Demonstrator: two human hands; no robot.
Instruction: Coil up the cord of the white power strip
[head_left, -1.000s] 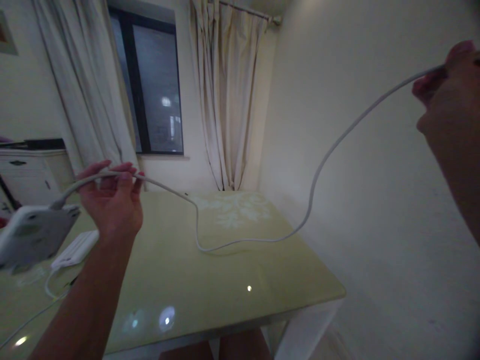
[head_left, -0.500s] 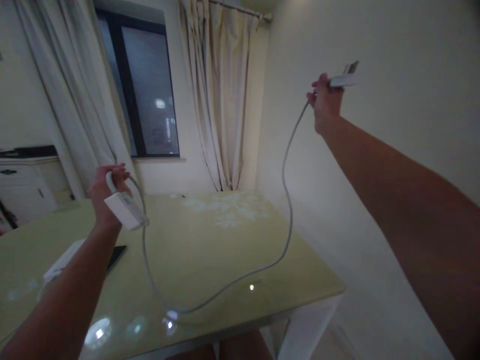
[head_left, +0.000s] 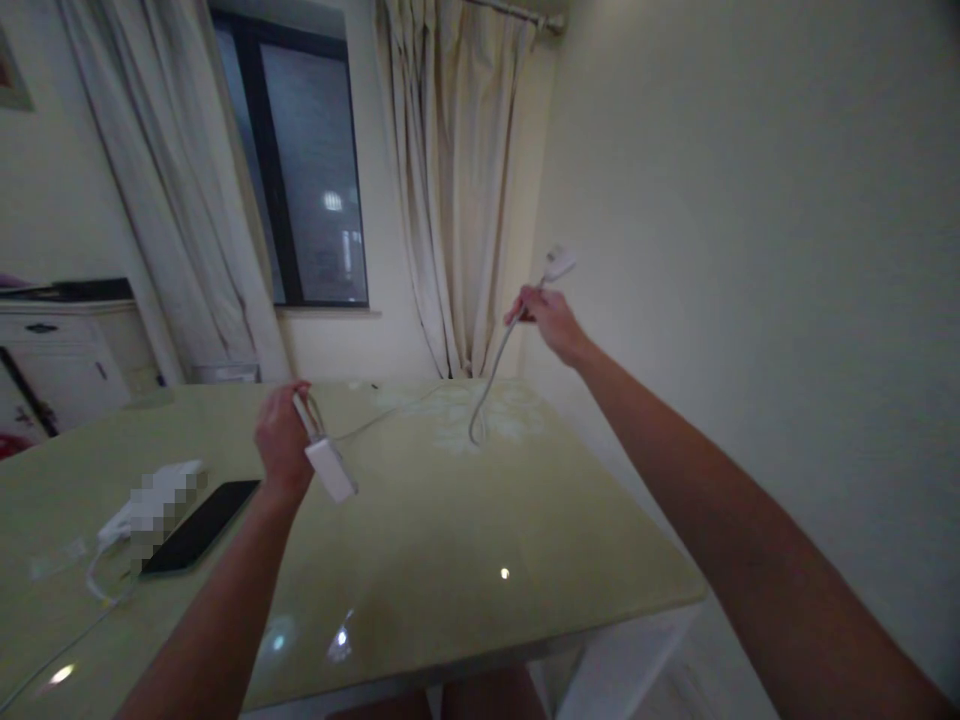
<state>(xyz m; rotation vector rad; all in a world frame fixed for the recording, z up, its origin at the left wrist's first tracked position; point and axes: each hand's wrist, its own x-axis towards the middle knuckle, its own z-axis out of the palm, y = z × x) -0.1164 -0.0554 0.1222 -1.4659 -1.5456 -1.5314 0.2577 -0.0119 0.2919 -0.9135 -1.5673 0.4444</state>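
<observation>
Right hand [head_left: 547,318] is dropping, fingers pinching the cable [head_left: 493,372] below its plug [head_left: 559,265]. Left hand [head_left: 281,440] is fisting the adapter [head_left: 331,470]; slack is shrinking.

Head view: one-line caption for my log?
Left hand holds a white adapter; right hand holds its cable near the plug, above the pale green table.

White cable [head_left: 491,375] sagging to table, white adapter [head_left: 331,470] dangling

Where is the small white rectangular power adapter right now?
Head view, left of centre: the white power adapter hangs from the left hand above the pale green glossy table, its thin white cable running to the raised right hand.
</observation>
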